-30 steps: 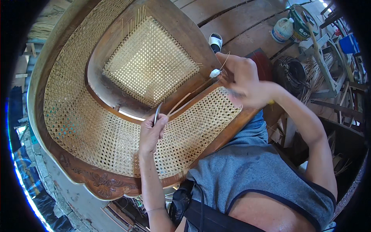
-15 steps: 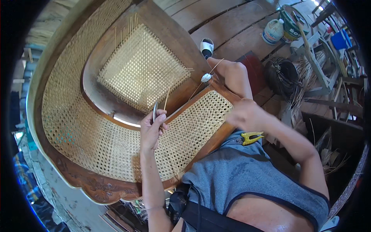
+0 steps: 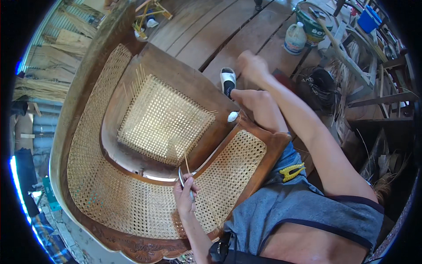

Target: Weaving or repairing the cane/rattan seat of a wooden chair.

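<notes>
While a curved metal tool [image 3: 180, 177] is gripped in the left hand [image 3: 185, 193], a pale strand [image 3: 187, 163] is held beside it and is pointed toward twelve o'clock. The fingers of this hand are clamped on both. The hand is set over the cane band [image 3: 145, 209] of the wooden chair [image 3: 180, 72], by which most of the left half of the view is filled. From this hand, the woven seat [image 3: 162, 121] is placed between eleven and twelve o'clock; loose ends are left sticking out at its eleven and three o'clock edges. At one o'clock a white wad [image 3: 233, 116] is seen by the chair's corner. Farther along that line, the right hand [image 3: 253, 68] is held out, well apart from the seat; it is blurred, and whether its fingers are apart or together cannot be told. From it, a white slipper [image 3: 227, 76] is found at eight o'clock, and a jug [image 3: 295, 39] and a green bucket [image 3: 314, 31] at two. Yellow pliers [image 3: 292, 172] are laid near three o'clock from the left hand, by the person's lap.
</notes>
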Action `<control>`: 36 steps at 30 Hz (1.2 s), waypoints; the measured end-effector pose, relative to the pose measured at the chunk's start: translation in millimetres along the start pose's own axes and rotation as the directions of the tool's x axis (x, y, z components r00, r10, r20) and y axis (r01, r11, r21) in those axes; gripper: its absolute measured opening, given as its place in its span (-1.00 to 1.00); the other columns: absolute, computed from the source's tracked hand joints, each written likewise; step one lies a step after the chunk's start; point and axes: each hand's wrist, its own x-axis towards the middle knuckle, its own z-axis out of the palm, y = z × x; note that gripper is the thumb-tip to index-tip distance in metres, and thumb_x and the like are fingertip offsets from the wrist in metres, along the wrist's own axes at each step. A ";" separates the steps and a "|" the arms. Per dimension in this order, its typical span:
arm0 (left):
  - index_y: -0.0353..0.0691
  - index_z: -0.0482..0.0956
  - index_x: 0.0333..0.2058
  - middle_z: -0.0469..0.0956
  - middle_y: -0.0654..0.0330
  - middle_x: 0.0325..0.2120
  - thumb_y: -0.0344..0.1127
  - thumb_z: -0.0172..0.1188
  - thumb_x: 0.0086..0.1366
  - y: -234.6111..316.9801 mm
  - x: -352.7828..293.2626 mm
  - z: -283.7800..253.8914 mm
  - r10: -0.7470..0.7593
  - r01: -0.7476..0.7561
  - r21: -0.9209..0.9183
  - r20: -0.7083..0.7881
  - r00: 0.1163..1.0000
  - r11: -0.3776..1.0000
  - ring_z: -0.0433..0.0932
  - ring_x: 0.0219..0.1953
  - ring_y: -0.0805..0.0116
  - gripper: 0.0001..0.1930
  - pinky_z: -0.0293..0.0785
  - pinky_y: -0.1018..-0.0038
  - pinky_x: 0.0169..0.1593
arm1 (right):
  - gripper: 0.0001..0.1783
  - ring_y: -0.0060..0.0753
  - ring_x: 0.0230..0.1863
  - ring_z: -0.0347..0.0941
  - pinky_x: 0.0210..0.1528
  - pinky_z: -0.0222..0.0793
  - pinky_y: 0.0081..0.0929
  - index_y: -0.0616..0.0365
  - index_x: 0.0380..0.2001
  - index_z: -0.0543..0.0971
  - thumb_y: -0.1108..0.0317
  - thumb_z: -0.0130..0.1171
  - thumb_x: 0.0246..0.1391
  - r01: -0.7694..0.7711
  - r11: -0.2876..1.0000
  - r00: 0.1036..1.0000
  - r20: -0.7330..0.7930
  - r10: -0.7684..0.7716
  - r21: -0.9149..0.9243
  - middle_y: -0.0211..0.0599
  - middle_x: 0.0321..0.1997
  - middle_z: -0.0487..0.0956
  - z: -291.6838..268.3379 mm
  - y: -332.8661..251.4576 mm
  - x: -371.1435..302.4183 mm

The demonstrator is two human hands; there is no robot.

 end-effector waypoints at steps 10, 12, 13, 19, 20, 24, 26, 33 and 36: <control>-0.21 0.60 -0.19 0.60 0.28 -0.47 -0.32 0.29 0.24 -17.4 -3.3 9.1 0.070 -0.071 0.029 0.034 0.997 0.997 0.58 -0.49 0.58 -0.81 0.32 0.72 -0.63 | -0.71 -0.07 -0.20 0.58 -0.19 0.51 -0.09 0.27 -0.28 0.55 0.25 0.16 0.02 0.621 0.784 0.643 0.584 -0.495 -0.019 0.00 -0.27 0.58 83.8 -17.0 -149.2; -0.20 0.61 -0.20 0.60 0.29 -0.49 -0.31 0.29 0.25 -13.3 -10.2 8.9 0.107 -0.107 0.004 0.011 0.994 0.994 0.57 -0.50 0.59 -0.82 0.32 0.73 -0.62 | -0.70 -0.07 -0.19 0.58 -0.18 0.51 -0.08 0.23 -0.27 0.55 0.23 0.18 0.00 0.613 0.790 0.650 0.570 -0.503 -0.002 -0.03 -0.26 0.57 86.1 -13.4 -153.5; -0.19 0.61 -0.20 0.59 0.30 -0.51 -0.30 0.29 0.25 -12.0 -12.9 7.8 0.119 -0.119 -0.013 0.011 0.993 0.993 0.56 -0.51 0.61 -0.82 0.32 0.74 -0.61 | -0.69 -0.07 -0.18 0.58 -0.18 0.50 -0.07 0.19 -0.25 0.56 0.21 0.19 -0.02 0.583 0.813 0.667 0.568 -0.482 0.005 -0.05 -0.26 0.57 88.6 -9.8 -156.2; -0.19 0.62 -0.19 0.56 0.34 -0.52 -0.25 0.26 0.28 -14.8 -6.7 24.1 0.207 -0.207 -0.001 -0.057 0.977 0.978 0.49 -0.55 0.66 -0.81 0.29 0.74 -0.59 | -0.66 -0.02 -0.22 0.57 -0.23 0.52 -0.16 0.09 -0.14 0.58 0.21 0.19 0.01 0.666 0.734 0.540 0.595 -0.595 0.129 -0.10 -0.19 0.59 57.7 -43.5 -163.0; -0.17 0.63 -0.20 0.55 0.37 -0.51 -0.23 0.26 0.29 -9.9 -4.5 28.5 0.259 -0.258 0.026 -0.080 0.962 0.966 0.48 -0.55 0.69 -0.82 0.28 0.72 -0.57 | -0.64 -0.06 -0.23 0.58 -0.26 0.52 -0.19 0.10 -0.08 0.57 0.24 0.18 0.05 0.456 0.855 0.533 0.694 -0.484 0.246 -0.13 -0.18 0.60 41.9 -57.9 -165.8; -0.23 0.63 -0.20 0.53 0.40 -0.51 -0.29 0.23 0.30 9.9 -4.0 44.9 0.334 -0.344 0.180 0.084 0.939 0.922 0.46 -0.53 0.66 -0.82 0.36 0.66 -0.50 | -0.56 -0.38 -0.24 0.58 -0.28 0.56 -0.40 0.08 0.15 0.42 0.36 0.11 0.19 -0.814 0.351 0.061 0.669 -0.741 0.463 -0.21 -0.19 0.61 -47.8 -94.5 -219.2; -0.26 0.64 -0.22 0.53 0.39 -0.52 -0.32 0.22 0.30 7.1 -3.9 50.7 0.382 -0.404 0.200 0.142 0.913 0.893 0.45 -0.54 0.65 -0.84 0.38 0.65 -0.46 | -0.58 -0.34 -0.23 0.59 -0.27 0.56 -0.40 0.17 0.12 0.44 0.36 0.11 0.19 -0.842 0.319 0.098 0.706 -0.702 0.434 -0.19 -0.19 0.61 -65.9 -104.4 -238.4; -0.23 0.65 -0.25 0.53 0.39 -0.56 -0.15 0.26 0.30 48.4 -28.2 43.9 0.101 -0.162 0.164 0.329 0.939 0.973 0.42 -0.59 0.68 -0.75 0.31 0.69 -0.52 | -0.73 -0.18 -0.30 0.61 -0.27 0.59 -0.33 0.39 -0.15 0.53 0.40 0.07 0.15 -0.678 0.044 0.568 0.562 -0.601 0.734 -0.01 -0.27 0.62 -146.3 -91.2 -173.6; -0.20 0.65 -0.25 0.54 0.41 -0.58 -0.17 0.26 0.29 52.8 -26.7 36.1 0.043 -0.157 0.267 0.387 0.921 0.951 0.47 -0.55 0.71 -0.78 0.26 0.72 -0.54 | -0.75 -0.20 -0.33 0.59 -0.26 0.58 -0.34 0.33 -0.16 0.52 0.40 0.09 0.13 -0.536 0.045 0.695 0.471 -0.544 0.843 -0.06 -0.28 0.60 -175.4 -85.5 -149.3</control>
